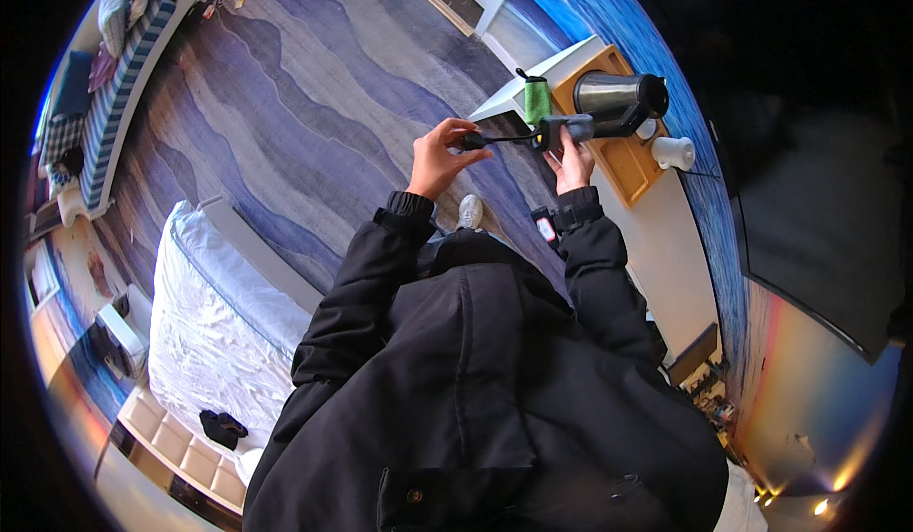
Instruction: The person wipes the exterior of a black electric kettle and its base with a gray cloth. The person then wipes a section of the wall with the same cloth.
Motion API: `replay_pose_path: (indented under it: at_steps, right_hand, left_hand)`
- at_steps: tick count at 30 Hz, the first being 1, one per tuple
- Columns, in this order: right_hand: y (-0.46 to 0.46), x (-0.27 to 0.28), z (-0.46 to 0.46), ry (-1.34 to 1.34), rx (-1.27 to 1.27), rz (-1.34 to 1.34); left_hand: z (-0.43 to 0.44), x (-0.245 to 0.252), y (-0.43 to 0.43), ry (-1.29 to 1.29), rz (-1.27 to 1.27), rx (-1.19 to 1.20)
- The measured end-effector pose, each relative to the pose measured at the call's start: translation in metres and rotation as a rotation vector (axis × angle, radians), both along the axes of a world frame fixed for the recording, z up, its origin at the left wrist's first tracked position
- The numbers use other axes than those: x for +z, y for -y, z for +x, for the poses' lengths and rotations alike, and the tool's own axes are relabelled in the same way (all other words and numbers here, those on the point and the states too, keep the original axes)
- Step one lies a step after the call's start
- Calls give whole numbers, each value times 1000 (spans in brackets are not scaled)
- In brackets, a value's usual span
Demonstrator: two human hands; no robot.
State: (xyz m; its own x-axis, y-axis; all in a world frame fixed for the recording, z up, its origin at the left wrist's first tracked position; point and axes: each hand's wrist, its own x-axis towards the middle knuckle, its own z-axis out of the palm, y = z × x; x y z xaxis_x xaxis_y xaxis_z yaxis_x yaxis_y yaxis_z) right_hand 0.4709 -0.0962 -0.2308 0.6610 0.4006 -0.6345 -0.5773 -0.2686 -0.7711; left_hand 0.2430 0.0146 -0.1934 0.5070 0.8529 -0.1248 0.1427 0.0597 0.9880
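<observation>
My left hand (441,160) pinches the small black end (471,140) of a dark cord or strap. That cord runs right to a dark grey handheld device (567,129), which my right hand (573,163) holds from below. What kind of device it is, I cannot tell. Just behind it hangs a green cloth pouch (537,99) with a black top, near the edge of the white counter. A steel electric kettle (613,95) with a black handle lies just beyond the device, over a wooden tray (628,168).
A white mug (672,152) stands at the tray's right side. On the right wall is a large dark television (806,232). At left are a bed with white bedding (214,318) and a striped sofa (125,104). Colourful items lie on the carpet (285,104) at the top.
</observation>
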Motion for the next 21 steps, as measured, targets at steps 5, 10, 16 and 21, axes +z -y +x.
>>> replay_pose_path:
  at_steps: [5,10,16,21]
  right_hand:
    - [3,49,-15,837,388,8]
    - [-2,91,-24,1179,706,-35]
    - [-21,85,-54,1089,952,182]
    - [-23,96,-48,1078,814,123]
  left_hand:
    - [6,2,-6,101,-129,14]
    - [3,4,-23,-137,-159,-166]
    - [12,10,-30,-39,-154,-183]
    - [27,21,-45,83,-222,-325]
